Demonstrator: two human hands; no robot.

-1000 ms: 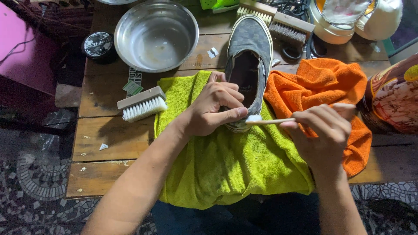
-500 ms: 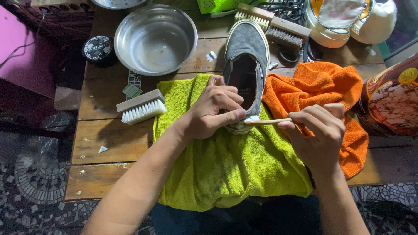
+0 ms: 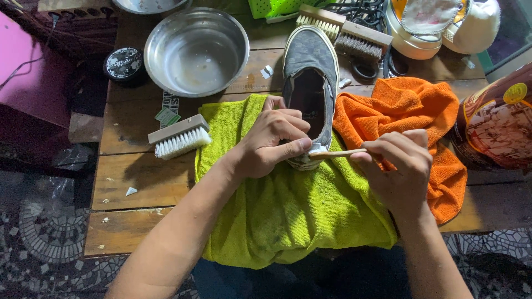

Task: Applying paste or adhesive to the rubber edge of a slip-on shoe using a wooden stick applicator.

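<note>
The fingers of the left hand (image 3: 274, 141) are curled shut over the heel of a grey shoe (image 3: 310, 72), with the thumb pressed along the heel's outer edge and the fingertips hooked into the opening, so that the shoe is gripped firmly. A thin wooden brush handle (image 3: 338, 153) is pinched in the closed fingers of the right hand (image 3: 399, 166); its tip is laid against the white heel sole just beside the left thumb, though the bristles themselves are hidden and cannot be made out. The shoe is laid sole down, toe pointing away from the person, its heel resting on a green cloth (image 3: 282, 210) that is spread over the near edge of a wooden table (image 3: 133, 182) and hangs over it. An orange cloth (image 3: 415, 105) is crumpled just right of the shoe, partly under the right hand. A white-bristled brush (image 3: 180, 137) is seen lying left of the green cloth, well apart from the hands. A steel bowl (image 3: 194, 50) is placed beyond it, left of the shoe's toe, with a small dark tin (image 3: 123, 63) beside it. Two more wooden brushes (image 3: 343, 30) are laid beyond the toe, and a brown bag (image 3: 496, 124) is stood at the right edge
</note>
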